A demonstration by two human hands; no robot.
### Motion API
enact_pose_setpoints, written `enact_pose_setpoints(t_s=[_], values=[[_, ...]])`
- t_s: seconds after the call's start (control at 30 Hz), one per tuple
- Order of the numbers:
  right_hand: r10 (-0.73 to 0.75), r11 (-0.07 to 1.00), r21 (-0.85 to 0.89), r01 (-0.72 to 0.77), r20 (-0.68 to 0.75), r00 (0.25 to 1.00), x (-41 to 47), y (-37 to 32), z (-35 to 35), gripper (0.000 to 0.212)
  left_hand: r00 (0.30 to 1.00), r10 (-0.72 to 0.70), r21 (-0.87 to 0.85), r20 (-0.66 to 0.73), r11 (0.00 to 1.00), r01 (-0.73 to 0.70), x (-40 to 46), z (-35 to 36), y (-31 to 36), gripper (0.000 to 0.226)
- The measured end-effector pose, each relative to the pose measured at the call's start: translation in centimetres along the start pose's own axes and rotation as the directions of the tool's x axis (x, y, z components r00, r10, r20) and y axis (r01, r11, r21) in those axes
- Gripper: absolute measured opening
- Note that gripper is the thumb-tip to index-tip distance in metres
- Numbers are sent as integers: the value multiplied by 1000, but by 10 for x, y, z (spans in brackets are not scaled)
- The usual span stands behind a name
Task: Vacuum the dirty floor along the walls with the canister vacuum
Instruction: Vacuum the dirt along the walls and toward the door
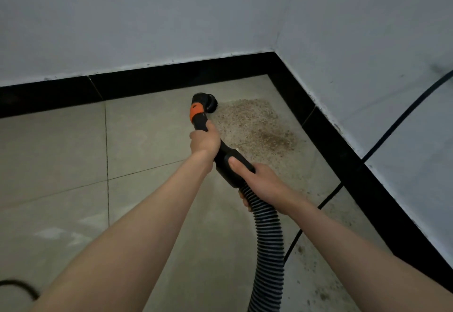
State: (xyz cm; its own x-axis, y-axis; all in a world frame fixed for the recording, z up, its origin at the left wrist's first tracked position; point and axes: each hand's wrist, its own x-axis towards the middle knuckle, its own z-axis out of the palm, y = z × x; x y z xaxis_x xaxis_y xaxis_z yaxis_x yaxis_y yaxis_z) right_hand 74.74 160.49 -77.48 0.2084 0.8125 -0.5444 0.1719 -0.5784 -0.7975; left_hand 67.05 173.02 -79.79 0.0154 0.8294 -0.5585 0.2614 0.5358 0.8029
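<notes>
A black vacuum wand with an orange collar (196, 111) ends in a round brush nozzle (208, 102) that sits on the tiled floor at the left edge of a brown patch of grit (255, 125) in the room corner. My left hand (204, 141) grips the wand just below the orange collar. My right hand (259, 184) grips the black handle where the ribbed hose (269, 250) joins it. The hose runs down toward the bottom edge. The canister itself is out of view.
Black skirting (171, 78) lines both grey walls, which meet at a corner (274, 59). A thin black cable (397, 125) hangs across the right wall and trails over the floor beside the hose. Finer dirt specks (318, 287) lie along the right wall. Another cable loop (19, 287) shows bottom left.
</notes>
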Motion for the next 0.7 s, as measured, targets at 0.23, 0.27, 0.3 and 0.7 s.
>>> enact_pose_setpoints(t_s=[0.23,0.27,0.3,0.7], values=[[-2,997,80,8,-70,998,4,17,-14,51,998,49,123,25,991,-52,-2,34,5,55],[1,996,88,6,-75,997,4,18,-18,52,998,56,141,31,988,-59,-1,39,6,55],[6,995,97,2,-79,997,4,20,-21,54,997,60,156,42,986,-66,0,44,7,56],[63,975,222,-20,-189,980,13,37,-50,50,979,140,330,151,926,-183,-1,98,25,50]])
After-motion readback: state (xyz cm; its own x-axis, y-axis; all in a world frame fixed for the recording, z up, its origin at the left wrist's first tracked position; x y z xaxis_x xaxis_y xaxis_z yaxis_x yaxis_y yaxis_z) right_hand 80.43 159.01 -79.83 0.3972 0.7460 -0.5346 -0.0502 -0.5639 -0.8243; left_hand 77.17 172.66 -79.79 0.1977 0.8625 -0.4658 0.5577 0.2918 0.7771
